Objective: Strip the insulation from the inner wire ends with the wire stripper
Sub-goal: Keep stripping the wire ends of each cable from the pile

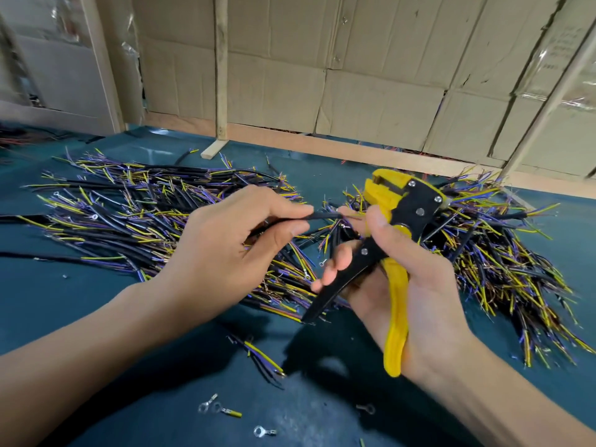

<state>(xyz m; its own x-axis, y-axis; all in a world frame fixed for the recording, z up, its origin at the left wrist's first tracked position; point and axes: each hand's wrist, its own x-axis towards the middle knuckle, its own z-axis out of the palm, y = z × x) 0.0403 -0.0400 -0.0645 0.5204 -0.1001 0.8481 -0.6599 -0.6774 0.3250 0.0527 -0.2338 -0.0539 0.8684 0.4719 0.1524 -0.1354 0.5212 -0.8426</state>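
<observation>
Above the bench, between 2 heaps of cut cable, the left hand pinches a black cable between thumb and forefinger, its end pointing at the stripper. The right hand has its grip closed round the stripper's yellow and black handles, which stand spread, head up and tilted away. The cable's end lies just left of the stripper's head, by the right thumb, not yet in the jaws as far as I can tell; the inner wires there are hidden by the fingers.

To do this well, I judge 1 inner wire should be fed squarely into the jaw slot, seated only to the strip length, held steady, then squeezed once.

No containers show: the left heap and right heap lie loose either side of the stripper, with ring terminals near the bench's front edge.
</observation>
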